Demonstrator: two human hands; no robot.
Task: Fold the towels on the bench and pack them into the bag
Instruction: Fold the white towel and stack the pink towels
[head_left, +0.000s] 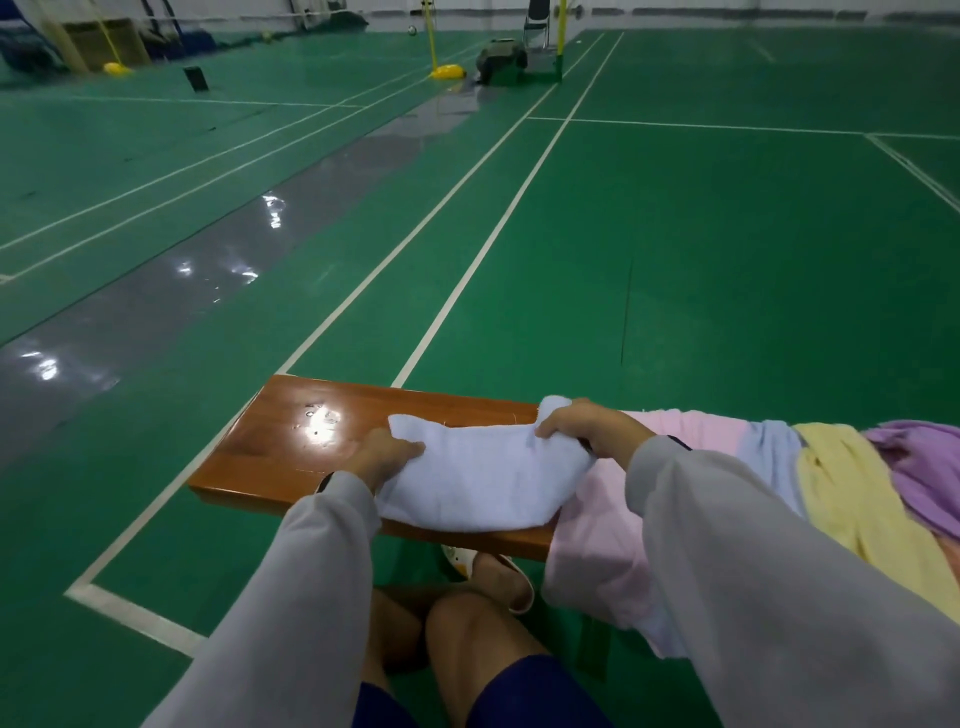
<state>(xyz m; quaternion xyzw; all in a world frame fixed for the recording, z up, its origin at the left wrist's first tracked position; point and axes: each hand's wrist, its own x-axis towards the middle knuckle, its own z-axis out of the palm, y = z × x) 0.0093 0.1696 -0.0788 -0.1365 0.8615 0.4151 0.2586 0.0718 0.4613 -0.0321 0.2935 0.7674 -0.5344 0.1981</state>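
White towel (478, 478) is lying across the wooden surface (291, 436), its long axis running left to right along the plank and its right end overlapping the pink towel (597, 545). The left hand (387, 457) is pinching the left edge. The right hand (582, 426) is gripping the far right corner, fingers (550, 427) clamped on cloth. The fold is probably calling for taut ends and matched corners before flattening (bag not showing).
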